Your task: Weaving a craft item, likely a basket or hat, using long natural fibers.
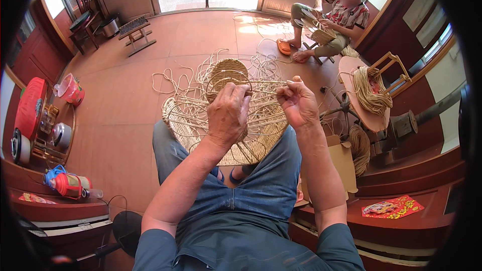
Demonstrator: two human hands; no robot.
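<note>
Floor (125, 100) of reddish tile is what I see running wide and bare left of woven frame (226, 120), out to small bench (134, 31) by far doors. Frame rests on my lap, far rim over knees, loose cord (191, 70) tangled just beyond it. Round table (359, 105) with cord coil crowds frame's right edge. Second person sits well beyond frame, far right. Left hand (228, 113) closed on frame's upper weave. Right hand (298, 103) pinches thin strand (268, 90) stretched between both hands, just above frame.
</note>
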